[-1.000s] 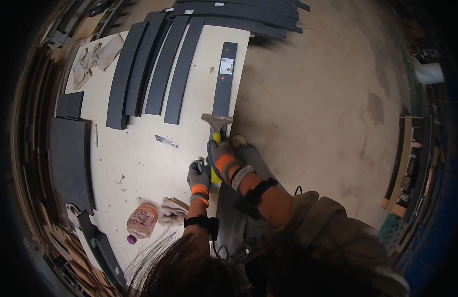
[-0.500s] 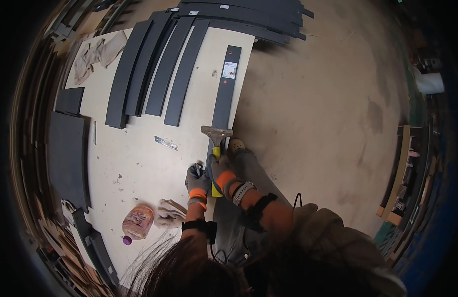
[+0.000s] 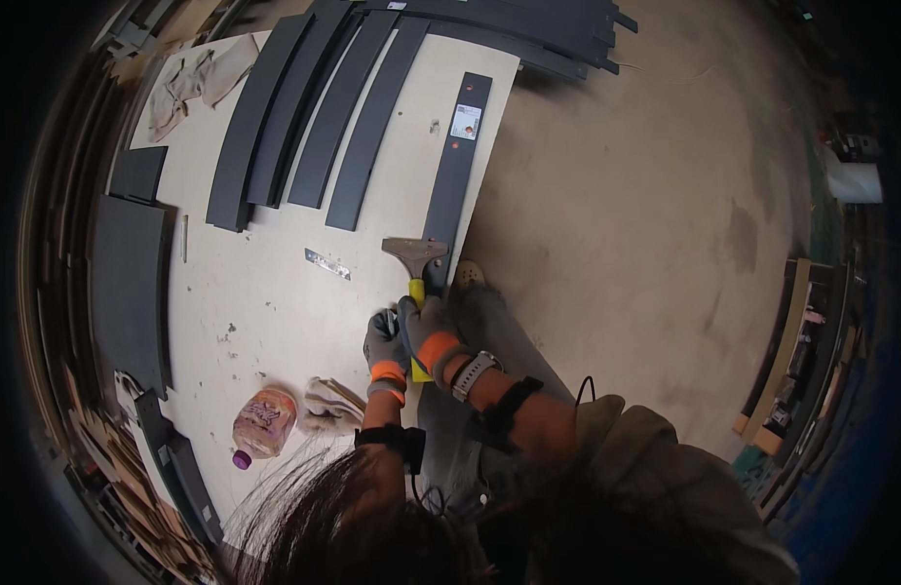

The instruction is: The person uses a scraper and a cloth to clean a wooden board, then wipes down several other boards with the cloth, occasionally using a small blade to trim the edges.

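Note:
Gloved in grey with an orange cuff, my right hand [image 3: 426, 324] is closed around the yellow handle of a wide-bladed scraper [image 3: 414, 255]. The scraper's metal head points away from me and overlaps the left edge of a long dark grey board [image 3: 452, 190]. That board lies along the table's right edge, with a white label and small orange-red dots near its far end. Just left of the handle, my left hand [image 3: 384, 339] is closed, fingers curled; a small pale bit shows at its fingertips, too small to name. A flat metal blade strip [image 3: 327, 264] lies on the table to the left.
Several dark grey boards [image 3: 319, 127] lie across the pale table [image 3: 275, 327], with a stack [image 3: 528, 29] behind. A plastic bottle [image 3: 265, 424] with purple cap and a cloth [image 3: 331, 406] lie near me. More dark panels [image 3: 134, 292] line the left side.
The scraper's head has shifted left, partly off the board, uncovering more of the board's near part. My right hand still grips the handle. The whole view has shifted slightly.

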The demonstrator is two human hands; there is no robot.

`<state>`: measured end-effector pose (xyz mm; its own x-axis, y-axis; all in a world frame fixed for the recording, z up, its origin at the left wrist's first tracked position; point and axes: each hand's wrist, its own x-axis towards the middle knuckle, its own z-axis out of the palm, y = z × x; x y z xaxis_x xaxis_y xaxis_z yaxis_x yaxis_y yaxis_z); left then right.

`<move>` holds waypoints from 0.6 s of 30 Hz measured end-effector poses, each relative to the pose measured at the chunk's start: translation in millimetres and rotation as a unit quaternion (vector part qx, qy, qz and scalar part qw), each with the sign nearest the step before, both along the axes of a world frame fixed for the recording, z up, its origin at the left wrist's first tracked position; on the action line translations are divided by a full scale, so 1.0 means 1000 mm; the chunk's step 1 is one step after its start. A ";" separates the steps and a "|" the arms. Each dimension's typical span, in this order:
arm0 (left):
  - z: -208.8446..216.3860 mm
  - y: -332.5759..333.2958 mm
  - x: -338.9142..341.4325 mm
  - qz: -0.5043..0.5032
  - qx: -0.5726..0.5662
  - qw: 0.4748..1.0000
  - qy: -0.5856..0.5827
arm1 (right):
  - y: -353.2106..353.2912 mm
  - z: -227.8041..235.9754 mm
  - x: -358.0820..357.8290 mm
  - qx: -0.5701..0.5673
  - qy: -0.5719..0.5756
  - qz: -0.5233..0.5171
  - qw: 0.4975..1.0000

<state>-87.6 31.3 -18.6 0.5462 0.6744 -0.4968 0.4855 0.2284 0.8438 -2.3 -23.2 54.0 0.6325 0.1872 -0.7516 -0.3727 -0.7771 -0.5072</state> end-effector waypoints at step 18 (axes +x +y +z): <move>0.019 0.001 0.007 -0.002 0.008 0.999 0.048 | 0.006 -0.014 0.011 0.009 0.026 -0.038 0.999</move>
